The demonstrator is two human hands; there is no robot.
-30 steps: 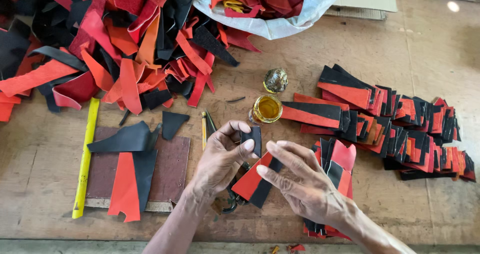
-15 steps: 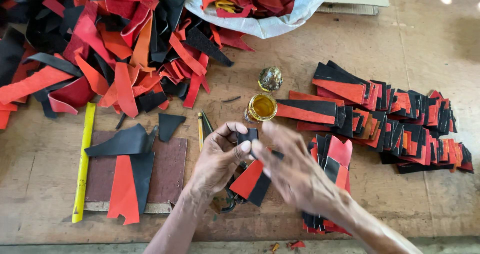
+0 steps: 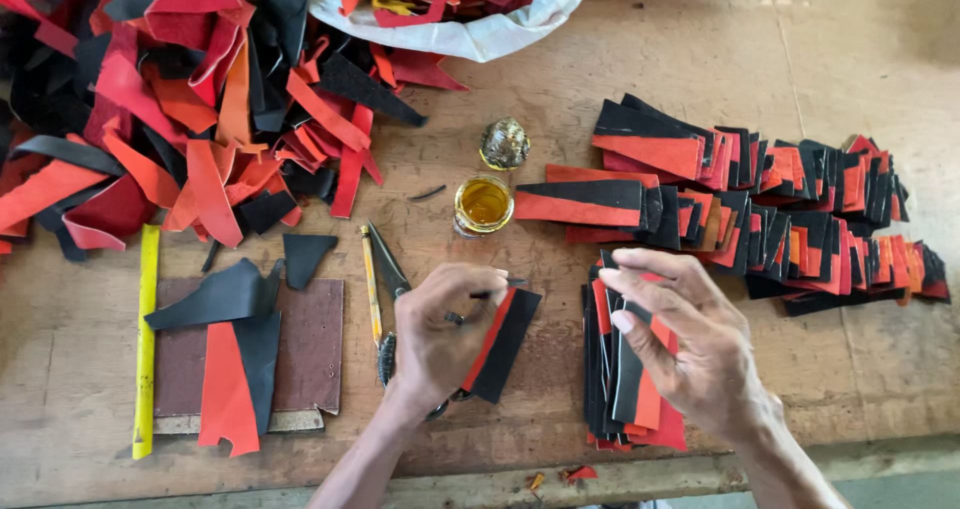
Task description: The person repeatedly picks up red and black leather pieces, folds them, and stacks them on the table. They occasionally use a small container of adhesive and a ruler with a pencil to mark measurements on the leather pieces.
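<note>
My left hand (image 3: 437,331) grips a joined red-and-black leather strip (image 3: 503,341) just above the wooden table (image 3: 560,99), with a thin dark stick (image 3: 492,294) under its fingertips. My right hand (image 3: 690,344) hovers with fingers spread and nothing in it over a stack of red and black strips (image 3: 612,394) at the front right. It is clear of the strip in my left hand.
A small jar of yellow liquid (image 3: 483,204) and its lid (image 3: 505,144) stand beyond my hands. Scissors (image 3: 388,265), a yellow pencil (image 3: 370,287), a yellow ruler (image 3: 147,339) and a brown board (image 3: 305,354) lie left. Leather scraps (image 3: 190,119) heap far left; rows of joined strips (image 3: 760,194) right; white bag (image 3: 470,34) top.
My right hand has let go of the strip and moved right, over the stack. My left hand keeps the strip and has lowered it slightly.
</note>
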